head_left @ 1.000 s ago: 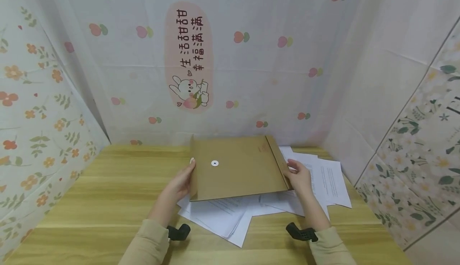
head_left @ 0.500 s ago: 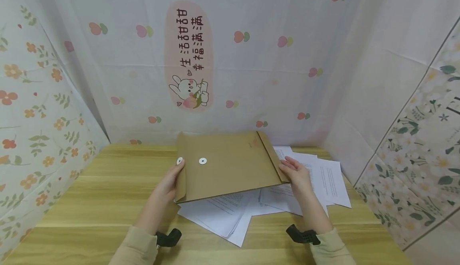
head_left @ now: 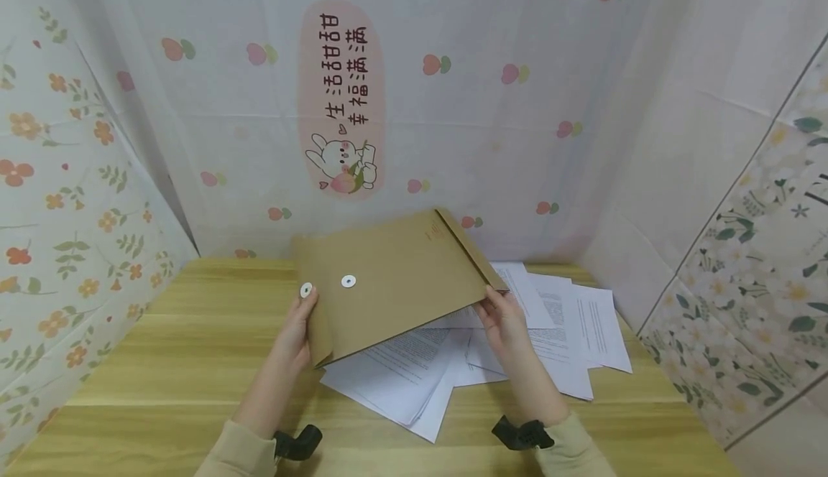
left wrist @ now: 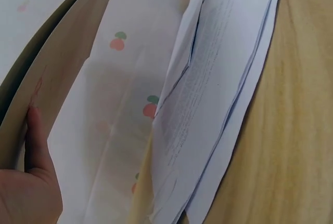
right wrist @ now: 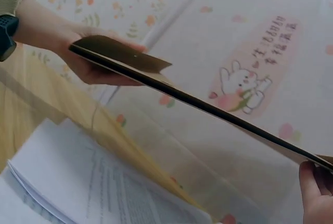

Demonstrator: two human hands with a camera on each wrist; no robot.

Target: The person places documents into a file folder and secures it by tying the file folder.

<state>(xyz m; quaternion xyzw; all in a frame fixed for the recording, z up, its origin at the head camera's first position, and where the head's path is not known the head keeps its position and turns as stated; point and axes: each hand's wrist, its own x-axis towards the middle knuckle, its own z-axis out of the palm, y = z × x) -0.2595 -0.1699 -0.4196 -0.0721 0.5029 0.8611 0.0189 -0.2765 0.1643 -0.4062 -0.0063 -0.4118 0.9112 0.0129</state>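
A brown kraft document envelope (head_left: pixel 394 269) with two white button discs is held up, tilted, over the papers. My left hand (head_left: pixel 295 337) grips its flap end, thumb on top beside one disc. At the opposite end my right hand (head_left: pixel 503 319) pinches the near corner by the folded strip. The right wrist view shows the envelope edge-on and thin, with the flap (right wrist: pixel 125 52) raised slightly near the left hand. Printed paper sheets (head_left: pixel 394 380) lie under it on the table, partly hidden by the envelope.
More printed sheets (head_left: pixel 598 326) spread over the right side of the wooden table (head_left: pixel 175 362). A white patterned curtain (head_left: pixel 453 139) hangs at the back, with floral cloth (head_left: pixel 71 247) on the left. Black wrist devices (head_left: pixel 522 434) sit on both forearms.
The envelope has moved left and its right end has risen and swung away. Both hands moved with it; the right hand shifted left to the near corner. The sheets stayed put.
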